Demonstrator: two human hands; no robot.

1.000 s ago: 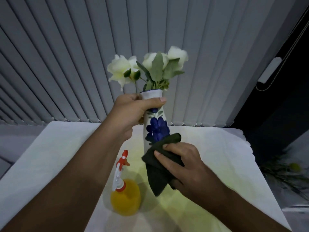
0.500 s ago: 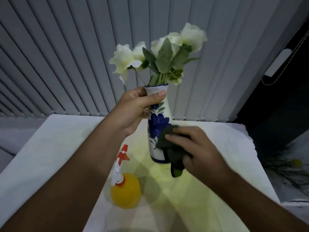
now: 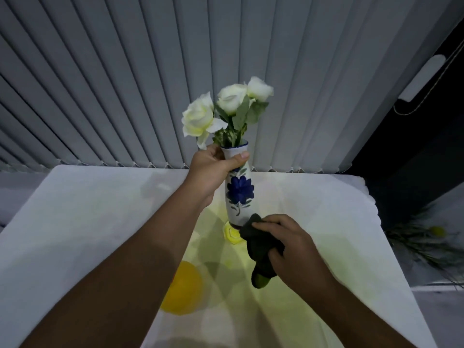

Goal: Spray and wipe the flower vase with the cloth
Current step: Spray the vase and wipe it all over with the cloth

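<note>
A white flower vase (image 3: 238, 194) with a blue painted flower holds white roses (image 3: 226, 106). My left hand (image 3: 213, 169) grips its neck and holds it upright over the white table (image 3: 88, 222). A dark cloth (image 3: 261, 249) is bunched in my right hand (image 3: 288, 249) and touches the vase's lower right side near its base. The yellow body of the spray bottle (image 3: 183, 287) stands on the table under my left forearm, which hides its nozzle.
Grey vertical blinds (image 3: 125, 84) hang behind the table. A small yellow piece (image 3: 232, 233) lies on the table just below the vase. To the right, past the table edge, green stems (image 3: 424, 242) lie on a lower surface.
The cloth in my right hand has slid down from the blue flower to the vase's base. The vase now looks farther from me and more upright. My left forearm now covers the spray bottle's nozzle.
</note>
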